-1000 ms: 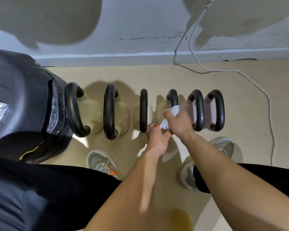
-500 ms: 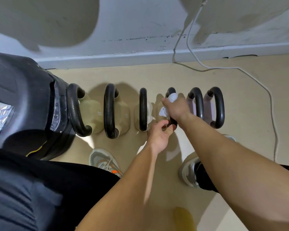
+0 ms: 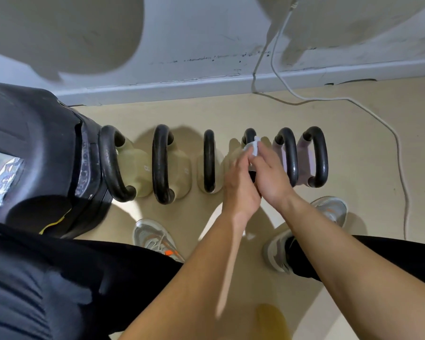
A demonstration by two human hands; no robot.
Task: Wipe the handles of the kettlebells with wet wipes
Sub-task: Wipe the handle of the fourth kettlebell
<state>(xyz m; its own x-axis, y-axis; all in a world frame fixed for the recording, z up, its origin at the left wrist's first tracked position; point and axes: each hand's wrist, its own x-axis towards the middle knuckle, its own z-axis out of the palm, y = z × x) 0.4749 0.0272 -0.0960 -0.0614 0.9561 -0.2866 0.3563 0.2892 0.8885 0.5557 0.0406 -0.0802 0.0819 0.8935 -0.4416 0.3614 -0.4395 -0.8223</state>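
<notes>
Several kettlebells with black handles stand in a row on the beige floor. Both my hands are on the fourth kettlebell handle (image 3: 249, 136), which they mostly hide. My right hand (image 3: 270, 175) holds a white wet wipe (image 3: 253, 146) against the handle's upper part. My left hand (image 3: 241, 185) lies close beside it on the handle's left side, its fingers reaching up to the wipe. The third handle (image 3: 209, 160) is just left of my hands, the fifth handle (image 3: 290, 155) just right.
A large black padded machine part (image 3: 35, 153) fills the left, touching the first kettlebell (image 3: 113, 165). A white cable (image 3: 353, 104) runs from the wall across the floor on the right. My two grey shoes (image 3: 155, 236) stand below the row. A white baseboard (image 3: 206, 87) lies behind.
My left hand has slid up the fourth handle from its near end and now lies beside my right hand. The right hand and wipe stay near the handle's top.
</notes>
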